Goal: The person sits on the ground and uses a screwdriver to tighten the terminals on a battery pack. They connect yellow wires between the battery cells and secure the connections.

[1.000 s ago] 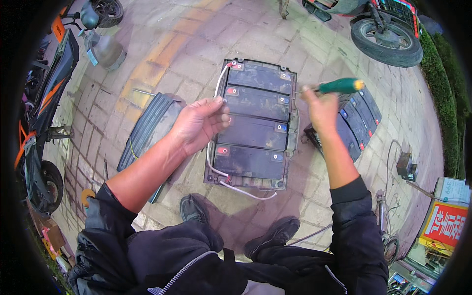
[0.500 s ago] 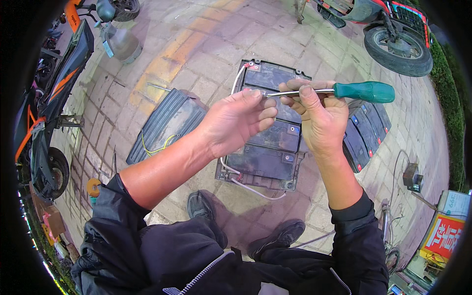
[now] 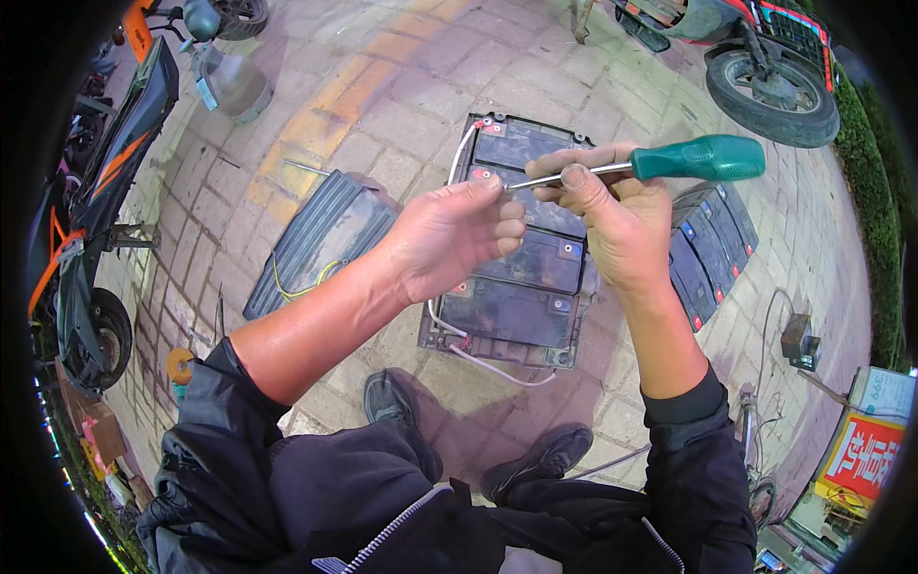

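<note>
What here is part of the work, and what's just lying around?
Part of the work, it seems:
green screwdriver in the right hand
something tiny at its tip, pinched by the left hand
battery pack below, with white cable

Apparently just around:
ribbed panel
orange-and-black scooter
plastic jug
second battery pack, though it may belong

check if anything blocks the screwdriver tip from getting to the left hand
Nothing visible blocks it: the screwdriver, held in the right hand, runs straight across with its tip right at the left hand. A small metal piece seems pinched there, too small to identify.
</note>
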Tool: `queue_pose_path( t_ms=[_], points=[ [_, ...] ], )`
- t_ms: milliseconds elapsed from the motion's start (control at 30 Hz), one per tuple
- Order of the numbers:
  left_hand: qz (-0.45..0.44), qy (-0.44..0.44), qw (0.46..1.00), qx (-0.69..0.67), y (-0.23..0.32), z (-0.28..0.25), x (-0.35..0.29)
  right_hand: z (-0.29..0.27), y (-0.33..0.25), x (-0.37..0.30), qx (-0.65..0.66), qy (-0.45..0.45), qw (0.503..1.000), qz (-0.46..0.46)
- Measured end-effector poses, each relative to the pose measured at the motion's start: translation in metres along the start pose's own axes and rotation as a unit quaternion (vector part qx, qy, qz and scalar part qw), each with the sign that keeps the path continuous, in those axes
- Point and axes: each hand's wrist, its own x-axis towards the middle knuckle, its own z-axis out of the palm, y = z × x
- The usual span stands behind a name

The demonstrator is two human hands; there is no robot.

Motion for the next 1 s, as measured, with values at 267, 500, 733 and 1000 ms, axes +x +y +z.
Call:
queue_pose_path(
  t_ms=[267, 500, 733, 1000],
  points=[
    [-0.004, -0.001, 1.0, -0.011, 0.002, -0.003, -0.002, 0.011, 0.004, 0.003, -0.058, -0.054, 0.997, 0.002],
    [0.033, -0.018, 0.999, 0.038, 0.001, -0.009, 0.01, 0.013, 0.019, 0.004, -0.103, -0.049, 0.993, 0.032],
    [0.171, 0.146, 0.812, 0.538, 0.031, -0.038, 0.071, -0.016, 0.051, 0.027, -0.222, 0.043, 0.974, -0.01],
    [0.239, 0.185, 0.646, 0.701, 0.059, -0.095, 0.147, -0.03, 0.1, 0.083, -0.393, 0.06, 0.917, -0.04]
  ],
)
